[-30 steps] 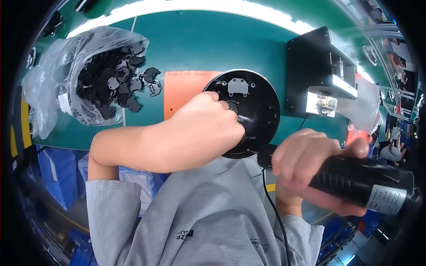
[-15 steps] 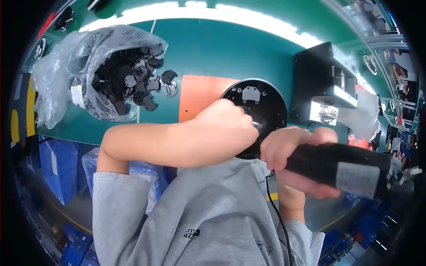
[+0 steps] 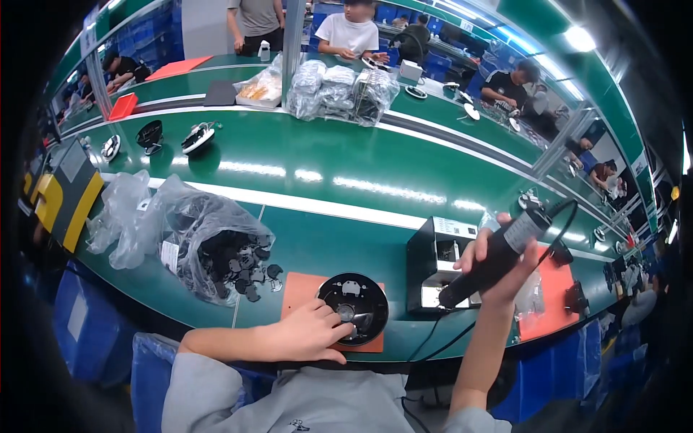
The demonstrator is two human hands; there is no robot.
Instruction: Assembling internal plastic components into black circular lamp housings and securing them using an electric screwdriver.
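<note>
My right hand (image 3: 498, 267) is wrapped around a black electric screwdriver (image 3: 485, 265), lifted and tilted, its cable looping off the upper end. The screwdriver's lower end is at the front of a black box-shaped screw feeder (image 3: 421, 260); the bit itself cannot be made out. With my left hand (image 3: 314, 332) I hold the near left side of a round black housing (image 3: 372, 310), fingers over its inside and thumb at the outer edge. A small grey plate (image 3: 352, 289) sits inside the housing, toward its far side. Beneath lies an orange mat (image 3: 294, 289).
Left of the mat, a clear plastic bag (image 3: 189, 216) spills small black parts (image 3: 245, 263). Behind runs a green belt (image 3: 289, 155) carrying several assemblies. An orange sheet (image 3: 548, 307) with black parts lies right. Blue bins (image 3: 90, 317) stand below the bench. Several people work beyond.
My right hand has carried the screwdriver from beside the housing up and away to the screw feeder. My left hand's fist has loosened at the housing. The view has tilted up.
</note>
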